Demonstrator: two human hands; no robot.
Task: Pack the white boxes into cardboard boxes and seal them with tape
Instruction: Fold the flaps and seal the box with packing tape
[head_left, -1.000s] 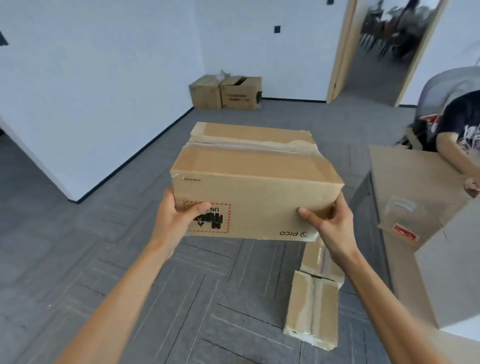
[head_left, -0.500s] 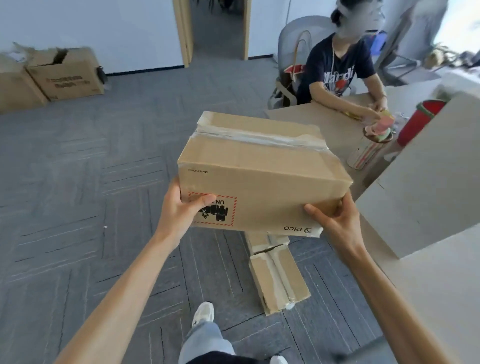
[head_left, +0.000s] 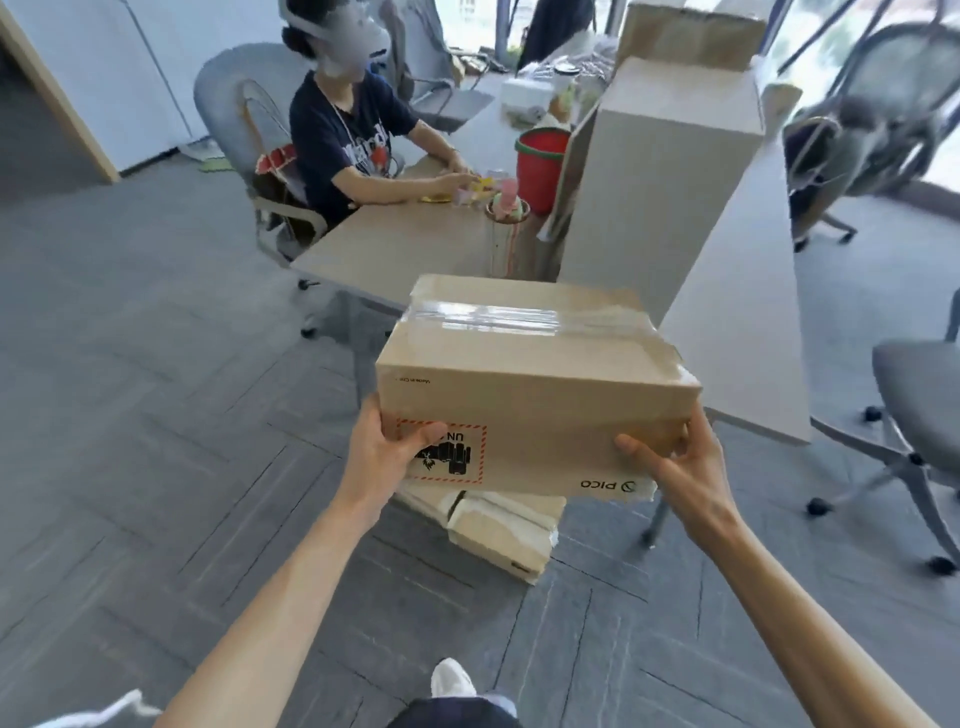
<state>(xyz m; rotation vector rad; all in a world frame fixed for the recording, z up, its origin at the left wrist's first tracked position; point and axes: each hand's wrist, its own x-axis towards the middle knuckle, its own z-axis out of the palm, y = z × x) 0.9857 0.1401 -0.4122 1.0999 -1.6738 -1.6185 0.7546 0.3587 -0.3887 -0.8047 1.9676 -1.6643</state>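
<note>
I hold a taped cardboard box in the air in front of me, its top seam covered with clear tape. My left hand grips its near left corner, thumb over a red-framed label. My right hand grips the near right corner, thumb on the front face. Below the box, more taped cardboard boxes lie on the floor, partly hidden by the held one. No white boxes are visible.
A table stands ahead with a tall cardboard box, a red bucket and small items. A seated person works at its far side. Office chairs stand to the right. Grey carpet lies to the left.
My view has swung to the right, from the wall and doorway to the table and seated person. The box stays held in both hands, with the same grip.
</note>
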